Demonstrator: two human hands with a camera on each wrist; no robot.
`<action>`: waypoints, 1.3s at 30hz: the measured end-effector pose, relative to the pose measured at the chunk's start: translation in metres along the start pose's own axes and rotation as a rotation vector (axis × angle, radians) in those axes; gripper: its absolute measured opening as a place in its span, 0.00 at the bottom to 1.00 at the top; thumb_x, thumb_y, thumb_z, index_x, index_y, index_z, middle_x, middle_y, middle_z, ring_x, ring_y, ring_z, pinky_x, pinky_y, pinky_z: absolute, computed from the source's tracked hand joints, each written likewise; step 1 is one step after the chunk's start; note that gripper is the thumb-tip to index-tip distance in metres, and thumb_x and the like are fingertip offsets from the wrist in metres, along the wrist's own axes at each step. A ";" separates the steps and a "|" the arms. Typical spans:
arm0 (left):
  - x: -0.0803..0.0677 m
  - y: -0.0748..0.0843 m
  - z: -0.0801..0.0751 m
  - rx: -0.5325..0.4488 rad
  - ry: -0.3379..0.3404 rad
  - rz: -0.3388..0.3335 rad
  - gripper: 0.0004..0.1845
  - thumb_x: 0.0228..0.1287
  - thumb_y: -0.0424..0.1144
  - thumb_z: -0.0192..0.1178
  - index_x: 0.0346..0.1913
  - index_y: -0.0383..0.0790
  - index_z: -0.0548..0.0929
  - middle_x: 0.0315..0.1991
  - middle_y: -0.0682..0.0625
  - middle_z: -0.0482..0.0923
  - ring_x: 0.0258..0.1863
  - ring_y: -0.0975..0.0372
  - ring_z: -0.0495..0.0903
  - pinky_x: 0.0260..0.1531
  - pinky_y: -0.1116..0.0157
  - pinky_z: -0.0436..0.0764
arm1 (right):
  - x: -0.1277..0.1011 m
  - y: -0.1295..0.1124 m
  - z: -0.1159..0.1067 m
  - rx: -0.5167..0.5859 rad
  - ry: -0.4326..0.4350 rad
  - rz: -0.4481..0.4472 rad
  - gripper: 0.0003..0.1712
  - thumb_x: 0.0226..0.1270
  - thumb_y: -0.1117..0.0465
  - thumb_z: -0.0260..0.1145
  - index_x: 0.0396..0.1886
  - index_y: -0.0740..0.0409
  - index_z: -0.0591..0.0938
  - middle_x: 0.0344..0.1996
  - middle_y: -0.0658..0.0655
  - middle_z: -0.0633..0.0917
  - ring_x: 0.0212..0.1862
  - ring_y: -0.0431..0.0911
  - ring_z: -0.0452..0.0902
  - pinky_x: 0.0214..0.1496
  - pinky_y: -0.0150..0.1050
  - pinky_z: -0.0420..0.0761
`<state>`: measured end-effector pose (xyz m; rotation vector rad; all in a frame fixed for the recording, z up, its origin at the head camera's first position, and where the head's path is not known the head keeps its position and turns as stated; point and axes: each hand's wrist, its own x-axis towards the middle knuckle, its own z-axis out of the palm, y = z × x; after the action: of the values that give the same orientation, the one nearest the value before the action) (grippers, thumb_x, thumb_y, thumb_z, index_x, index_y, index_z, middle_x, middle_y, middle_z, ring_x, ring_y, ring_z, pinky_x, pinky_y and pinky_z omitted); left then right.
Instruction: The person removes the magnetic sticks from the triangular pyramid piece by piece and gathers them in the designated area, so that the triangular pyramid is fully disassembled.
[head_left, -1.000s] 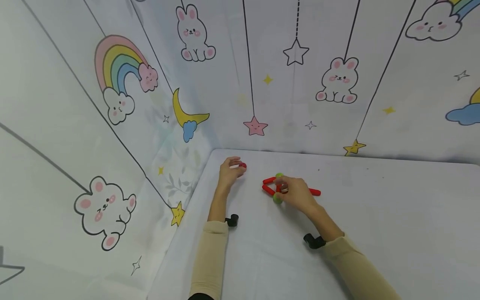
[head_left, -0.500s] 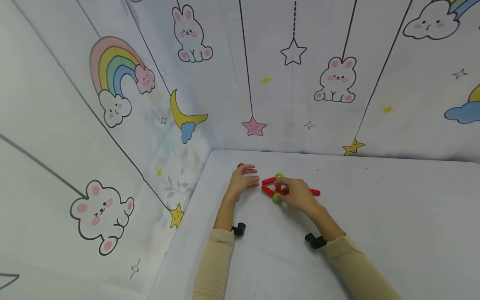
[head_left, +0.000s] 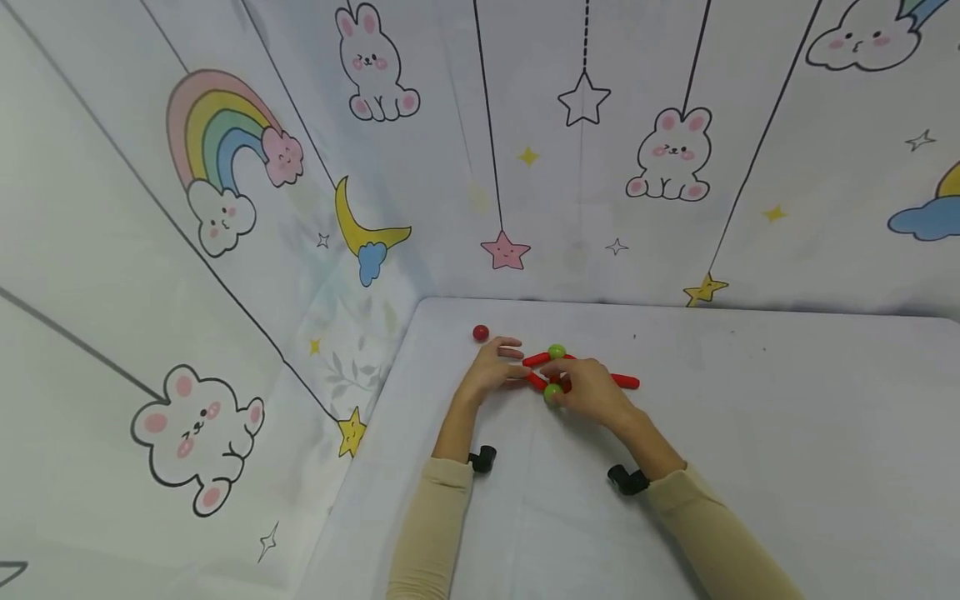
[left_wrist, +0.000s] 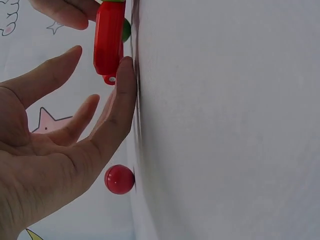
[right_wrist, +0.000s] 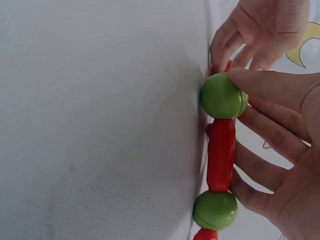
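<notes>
Two green balls point(head_left: 557, 351), one loose red ball point(head_left: 481, 333) and several red rods point(head_left: 625, 382) lie on the white table point(head_left: 750, 433), at the centre of the head view. The rods and green balls form one joined figure; the exact rod count is uncertain, since both hands cover part of it. In the right-wrist view one red rod point(right_wrist: 221, 155) spans the two green balls, and the tip of a further rod is cut off at the lower edge. The right hand point(head_left: 592, 390) lies over the right half of the figure, its fingertips pinching the nearer green ball point(right_wrist: 221, 96) — thumb on top, fingers curled below. The left hand point(head_left: 491, 371) sits just left of the figure, fingers spread and nearly straight, their tips point(left_wrist: 125, 75) at the end of a red rod point(left_wrist: 108, 42); whether they press it cannot be told. The red ball rests apart, above and left of the left hand, just beside its palm in the left-wrist view point(left_wrist: 119, 179). Both sleeves point(head_left: 435, 533) run off the lower edge — forearms converging towards the figure.
</notes>
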<state>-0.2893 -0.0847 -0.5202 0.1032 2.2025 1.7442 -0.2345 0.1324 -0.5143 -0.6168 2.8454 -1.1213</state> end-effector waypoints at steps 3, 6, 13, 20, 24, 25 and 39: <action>0.000 0.001 0.002 0.043 -0.005 0.001 0.33 0.61 0.29 0.73 0.69 0.35 0.75 0.58 0.39 0.80 0.52 0.51 0.83 0.52 0.57 0.86 | 0.000 -0.002 0.000 -0.023 -0.005 -0.010 0.22 0.60 0.65 0.80 0.55 0.58 0.88 0.45 0.54 0.90 0.40 0.49 0.84 0.40 0.40 0.84; -0.001 0.001 0.004 0.060 -0.009 -0.010 0.33 0.61 0.31 0.74 0.69 0.36 0.75 0.57 0.39 0.80 0.51 0.51 0.83 0.50 0.59 0.86 | 0.000 -0.002 0.001 -0.043 -0.010 -0.007 0.22 0.60 0.64 0.80 0.55 0.57 0.88 0.43 0.54 0.90 0.40 0.49 0.83 0.40 0.41 0.84; -0.002 -0.001 0.006 0.013 -0.016 -0.032 0.34 0.62 0.29 0.73 0.70 0.36 0.74 0.57 0.37 0.78 0.45 0.52 0.86 0.46 0.57 0.88 | 0.000 -0.003 0.002 -0.047 -0.021 -0.002 0.25 0.59 0.63 0.81 0.57 0.55 0.87 0.45 0.53 0.91 0.43 0.49 0.84 0.50 0.49 0.85; -0.003 0.000 0.002 0.058 0.000 -0.016 0.34 0.61 0.32 0.75 0.70 0.39 0.75 0.56 0.39 0.80 0.47 0.53 0.84 0.49 0.59 0.87 | 0.002 0.000 0.004 -0.052 -0.018 -0.024 0.25 0.60 0.62 0.81 0.57 0.54 0.87 0.44 0.51 0.91 0.45 0.48 0.84 0.52 0.51 0.84; -0.001 -0.001 0.000 0.068 0.002 -0.001 0.37 0.60 0.32 0.76 0.72 0.38 0.74 0.56 0.38 0.81 0.48 0.53 0.83 0.49 0.61 0.85 | 0.002 0.002 0.003 -0.019 -0.011 -0.033 0.24 0.60 0.63 0.81 0.57 0.57 0.87 0.45 0.53 0.91 0.47 0.50 0.86 0.54 0.53 0.84; -0.001 -0.001 0.000 0.063 0.003 0.002 0.37 0.59 0.31 0.76 0.72 0.38 0.74 0.56 0.37 0.81 0.47 0.53 0.83 0.48 0.61 0.85 | 0.002 0.002 0.003 -0.015 -0.010 -0.035 0.24 0.60 0.63 0.81 0.57 0.58 0.87 0.45 0.53 0.92 0.48 0.50 0.87 0.55 0.53 0.84; 0.000 0.000 -0.001 0.047 0.016 -0.025 0.42 0.56 0.29 0.77 0.75 0.40 0.72 0.58 0.38 0.82 0.46 0.56 0.84 0.44 0.64 0.84 | 0.003 0.006 0.003 -0.033 0.011 -0.017 0.29 0.58 0.63 0.82 0.60 0.62 0.84 0.41 0.50 0.93 0.45 0.49 0.88 0.56 0.57 0.79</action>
<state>-0.2896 -0.0861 -0.5200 0.0721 2.2475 1.6859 -0.2394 0.1335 -0.5200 -0.6400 2.8788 -1.0854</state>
